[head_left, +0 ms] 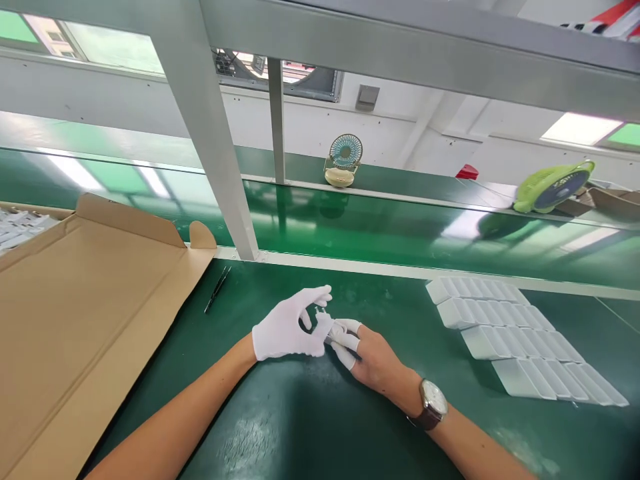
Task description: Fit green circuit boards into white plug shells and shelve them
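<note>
My left hand (290, 328) wears a white glove and pinches a small white plug-like part (325, 322) with metal pins between thumb and fingers. My right hand (365, 357), bare with white finger cots and a wristwatch, grips the same part from the right. Both hands meet low over the green table (300, 413), at its middle.
Rows of white rectangular parts (515, 340) lie to the right. A flattened cardboard box (75, 320) covers the left side, with black tweezers (217, 289) beside it. A metal frame post (215, 153) stands behind, and two small fans (344, 160) (553, 187) sit across the green conveyor.
</note>
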Demonstrator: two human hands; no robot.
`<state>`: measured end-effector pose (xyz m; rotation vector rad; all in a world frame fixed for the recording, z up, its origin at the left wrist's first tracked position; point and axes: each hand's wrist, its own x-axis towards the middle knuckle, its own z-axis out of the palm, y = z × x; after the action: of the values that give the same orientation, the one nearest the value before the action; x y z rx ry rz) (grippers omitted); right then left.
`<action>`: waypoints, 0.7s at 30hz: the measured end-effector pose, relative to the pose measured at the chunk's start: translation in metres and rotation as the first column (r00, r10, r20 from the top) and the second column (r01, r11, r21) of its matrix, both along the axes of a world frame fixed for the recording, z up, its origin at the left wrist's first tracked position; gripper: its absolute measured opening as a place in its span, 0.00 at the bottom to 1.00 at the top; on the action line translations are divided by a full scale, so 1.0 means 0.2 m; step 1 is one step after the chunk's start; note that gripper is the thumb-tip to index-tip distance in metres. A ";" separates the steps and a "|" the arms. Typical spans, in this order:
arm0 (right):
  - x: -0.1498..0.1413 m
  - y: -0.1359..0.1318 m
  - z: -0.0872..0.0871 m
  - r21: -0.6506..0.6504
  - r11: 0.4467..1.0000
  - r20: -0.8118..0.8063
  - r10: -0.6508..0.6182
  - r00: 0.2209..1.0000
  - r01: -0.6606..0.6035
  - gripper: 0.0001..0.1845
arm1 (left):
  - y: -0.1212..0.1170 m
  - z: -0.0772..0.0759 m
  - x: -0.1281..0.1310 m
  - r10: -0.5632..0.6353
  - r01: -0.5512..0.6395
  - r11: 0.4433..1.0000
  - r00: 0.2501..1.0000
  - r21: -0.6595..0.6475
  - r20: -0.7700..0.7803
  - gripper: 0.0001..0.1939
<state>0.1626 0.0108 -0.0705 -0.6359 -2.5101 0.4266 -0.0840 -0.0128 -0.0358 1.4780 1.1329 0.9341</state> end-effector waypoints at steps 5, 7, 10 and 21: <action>0.00 -0.02 -0.02 -0.109 0.992 0.018 -0.067 0.998 0.068 0.25 | -0.03 0.07 0.03 -0.004 0.022 0.993 0.989 0.117 -0.149 0.20; 0.00 -0.02 -0.02 -0.177 0.976 -0.022 -0.137 0.990 0.131 0.28 | -0.02 0.07 0.03 -0.019 0.037 0.989 0.992 0.141 -0.127 0.14; 0.00 -0.01 -0.01 -0.155 0.980 0.001 -0.126 0.992 0.125 0.29 | -0.02 0.06 0.03 -0.036 0.043 0.982 0.998 0.182 -0.046 0.11; -0.02 0.00 0.02 -0.114 0.988 0.038 -0.103 0.994 0.107 0.27 | -0.02 0.00 0.03 -0.020 0.013 0.995 0.997 0.099 0.071 0.36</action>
<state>0.1582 0.0102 -0.0669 -0.8218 -2.4819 0.5296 -0.0779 -0.0165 -0.0349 1.5185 1.0333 1.0366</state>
